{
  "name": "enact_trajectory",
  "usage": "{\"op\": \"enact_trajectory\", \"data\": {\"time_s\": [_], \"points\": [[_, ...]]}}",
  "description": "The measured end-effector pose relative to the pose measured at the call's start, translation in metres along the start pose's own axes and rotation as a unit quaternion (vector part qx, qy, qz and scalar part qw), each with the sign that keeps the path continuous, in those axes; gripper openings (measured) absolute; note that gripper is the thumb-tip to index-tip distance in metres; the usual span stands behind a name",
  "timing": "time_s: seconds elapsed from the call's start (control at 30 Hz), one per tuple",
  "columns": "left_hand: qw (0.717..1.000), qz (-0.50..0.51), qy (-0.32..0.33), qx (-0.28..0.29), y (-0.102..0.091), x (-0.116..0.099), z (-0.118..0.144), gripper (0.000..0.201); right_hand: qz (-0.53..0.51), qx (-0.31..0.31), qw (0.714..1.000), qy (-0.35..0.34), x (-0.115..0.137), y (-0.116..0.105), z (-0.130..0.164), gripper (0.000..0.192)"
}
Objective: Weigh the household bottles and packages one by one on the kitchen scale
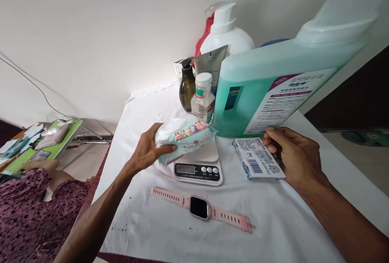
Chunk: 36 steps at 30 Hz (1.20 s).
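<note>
My left hand (150,149) is closed around one end of a soft pack of wet wipes (190,139), pale green and white with a white lid. The pack is slightly blurred and tilted above a white digital kitchen scale (197,178), hiding much of its plate; I cannot tell whether they touch. At the right, my right hand (299,155) has its fingers curled at the edge of a flat white and blue box (258,159) with a barcode. A pink-strapped smartwatch (199,207) lies flat in front of the scale.
Behind stand a big green liquid jug (243,105), a clear white-capped bottle (203,101), a dark pump bottle (187,86), a grey tube (212,62) and a white jug (227,36). Another person (36,210) sits at the left, near a green table (65,137).
</note>
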State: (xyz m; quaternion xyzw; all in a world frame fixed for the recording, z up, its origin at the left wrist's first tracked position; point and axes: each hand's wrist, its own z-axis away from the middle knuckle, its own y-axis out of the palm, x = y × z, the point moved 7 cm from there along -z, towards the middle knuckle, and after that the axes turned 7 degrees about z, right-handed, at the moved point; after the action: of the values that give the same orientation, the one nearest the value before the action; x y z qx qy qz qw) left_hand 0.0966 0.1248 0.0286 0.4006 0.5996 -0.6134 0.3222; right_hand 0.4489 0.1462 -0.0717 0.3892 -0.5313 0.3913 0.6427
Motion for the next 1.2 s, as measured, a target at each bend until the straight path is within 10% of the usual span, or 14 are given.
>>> {"op": "enact_trajectory", "data": {"time_s": [0.17,0.37,0.73,1.2], "points": [[0.992,-0.051,0.087,0.077,0.032,-0.011,-0.018,0.057,0.004,0.017,1.000,0.000,0.004,0.002,0.001,0.035],[0.982,-0.024,0.121,0.144,0.025,-0.007,-0.025,0.098,-0.007,0.023,1.000,0.005,0.000,0.002,-0.001,0.036],[0.959,0.263,-0.061,0.081,0.042,0.069,-0.066,0.097,-0.017,0.031,0.999,-0.002,-0.001,0.004,0.001,0.032],[0.970,0.242,-0.019,0.032,0.039,0.082,-0.063,0.104,0.046,0.004,0.996,-0.075,0.023,-0.002,0.004,0.034]]}}
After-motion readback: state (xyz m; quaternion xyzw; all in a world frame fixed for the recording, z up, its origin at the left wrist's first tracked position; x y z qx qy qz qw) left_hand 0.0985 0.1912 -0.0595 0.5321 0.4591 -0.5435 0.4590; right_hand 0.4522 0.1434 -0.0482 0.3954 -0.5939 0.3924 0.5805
